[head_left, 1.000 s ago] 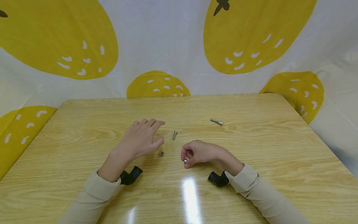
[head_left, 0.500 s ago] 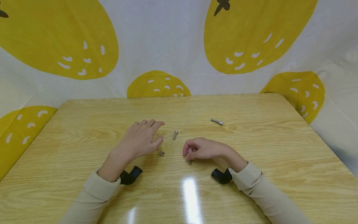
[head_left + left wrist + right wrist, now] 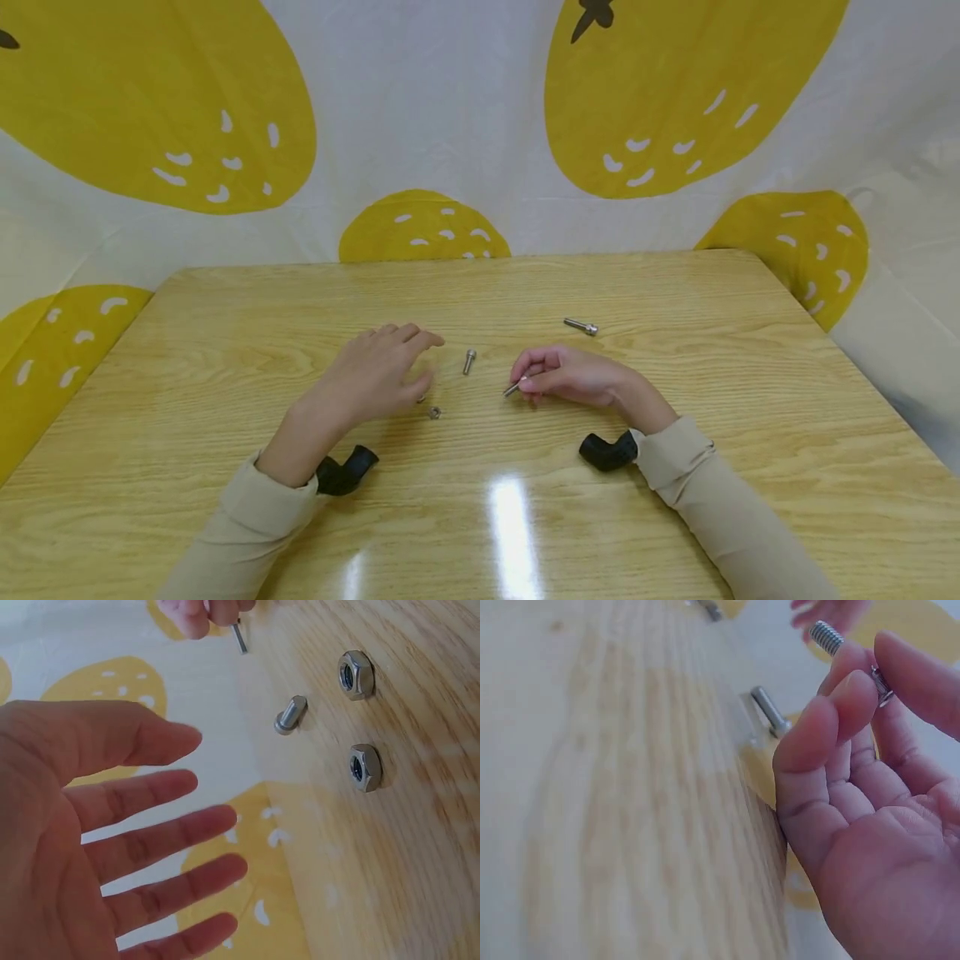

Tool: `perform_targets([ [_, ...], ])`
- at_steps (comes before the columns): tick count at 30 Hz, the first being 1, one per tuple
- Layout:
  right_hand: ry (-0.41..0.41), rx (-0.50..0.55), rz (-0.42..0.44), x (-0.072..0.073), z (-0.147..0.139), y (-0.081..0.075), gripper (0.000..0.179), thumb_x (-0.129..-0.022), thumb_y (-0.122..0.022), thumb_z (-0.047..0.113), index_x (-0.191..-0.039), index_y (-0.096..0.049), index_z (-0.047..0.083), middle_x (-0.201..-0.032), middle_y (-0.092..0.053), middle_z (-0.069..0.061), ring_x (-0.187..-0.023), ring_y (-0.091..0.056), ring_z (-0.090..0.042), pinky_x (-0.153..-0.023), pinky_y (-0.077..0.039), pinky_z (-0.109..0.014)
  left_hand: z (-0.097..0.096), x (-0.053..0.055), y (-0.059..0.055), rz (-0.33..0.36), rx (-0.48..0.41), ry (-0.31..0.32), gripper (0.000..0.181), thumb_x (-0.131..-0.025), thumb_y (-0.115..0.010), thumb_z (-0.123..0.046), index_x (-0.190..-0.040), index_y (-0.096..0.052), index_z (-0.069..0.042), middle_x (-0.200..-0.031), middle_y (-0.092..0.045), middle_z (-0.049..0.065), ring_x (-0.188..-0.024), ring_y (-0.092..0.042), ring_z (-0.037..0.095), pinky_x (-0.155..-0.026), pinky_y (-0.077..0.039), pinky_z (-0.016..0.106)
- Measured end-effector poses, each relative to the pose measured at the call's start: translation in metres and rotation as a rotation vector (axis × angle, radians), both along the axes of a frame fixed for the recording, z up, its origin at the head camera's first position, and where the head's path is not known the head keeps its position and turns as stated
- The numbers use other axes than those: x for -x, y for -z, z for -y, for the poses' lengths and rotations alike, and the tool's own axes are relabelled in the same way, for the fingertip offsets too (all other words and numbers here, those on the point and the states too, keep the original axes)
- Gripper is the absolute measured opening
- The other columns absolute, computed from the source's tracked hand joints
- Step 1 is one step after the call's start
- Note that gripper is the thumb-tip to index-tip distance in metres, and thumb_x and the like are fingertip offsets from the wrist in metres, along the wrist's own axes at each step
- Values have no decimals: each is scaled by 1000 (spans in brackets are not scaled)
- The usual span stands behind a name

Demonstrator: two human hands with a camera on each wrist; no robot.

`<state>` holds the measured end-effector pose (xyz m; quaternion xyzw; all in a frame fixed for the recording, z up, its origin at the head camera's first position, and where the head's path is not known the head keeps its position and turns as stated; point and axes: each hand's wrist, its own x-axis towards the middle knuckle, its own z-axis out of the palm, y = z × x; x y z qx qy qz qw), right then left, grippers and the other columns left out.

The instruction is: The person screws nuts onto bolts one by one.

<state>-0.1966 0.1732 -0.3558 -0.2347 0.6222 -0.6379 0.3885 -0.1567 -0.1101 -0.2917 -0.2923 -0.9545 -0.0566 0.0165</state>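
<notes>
My right hand [image 3: 573, 375] pinches a metal bolt [image 3: 513, 388] between thumb and fingers, its threaded end pointing left. In the right wrist view the bolt's thread [image 3: 826, 637] sticks out past the fingertips, and part of its head shows by the thumb. My left hand [image 3: 378, 371] hovers over the table with fingers spread and holds nothing. Under its thumb lies a hex nut [image 3: 435, 412]; the left wrist view shows two, one nut [image 3: 356, 675] beside another nut [image 3: 365, 768]. Between the hands a shorter-looking bolt [image 3: 469, 362] lies on the table.
Another bolt [image 3: 581, 327] lies farther back on the right of the wooden table [image 3: 300, 292]. A white cloth [image 3: 427, 100] with yellow fruit prints hangs behind the table. A black curved piece sticks out from each cuff, such as the right black piece [image 3: 606, 452].
My right hand has moved right and farther from me with the bolt. The bolt's threaded end has swung from pointing toward me to pointing left. The left hand has barely shifted.
</notes>
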Motion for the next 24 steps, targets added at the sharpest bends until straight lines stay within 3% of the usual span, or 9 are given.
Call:
perform_targets([
  [4,-11,130,74,6,-10,7,18,-92,-49,-4,-99,-60,9,-87,-65,0,-77,-58,-11,-75,-48,-25,0,1,3,135,-53,39,34,-87,-61,-21,-120,-59,-13,-106,-62,2,-83,-57,16,-63,-47,29],
  [6,-20,182,101,8,-14,9,22,-92,-46,-6,-100,-61,9,-87,-65,0,-78,-58,-11,-76,-47,-25,-1,1,5,207,-71,53,31,-87,-61,-19,-117,-60,-12,-98,-62,0,-80,-56,12,-67,-47,27],
  [11,-21,257,164,10,-18,12,26,-94,-41,-8,-100,-61,8,-89,-66,-2,-81,-58,-13,-76,-48,-24,-2,-1,13,313,-94,71,22,-86,-64,-15,-107,-62,-9,-77,-58,-7,-65,-50,7,-62,-44,23],
  [19,-25,298,222,12,-18,13,32,-95,-35,-10,-101,-61,7,-91,-66,-4,-84,-59,-14,-77,-48,-24,-4,-2,20,371,-41,77,13,-86,-65,-15,-98,-62,-11,-71,-56,-8,-63,-48,7,-63,-43,24],
  [24,-19,296,225,12,-17,14,31,-95,-35,-9,-102,-61,7,-92,-65,-3,-84,-59,-14,-77,-48,-24,-7,-2,24,375,-35,63,7,-86,-66,-13,-91,-61,-12,-76,-58,-5,-64,-48,9,-62,-43,24],
])
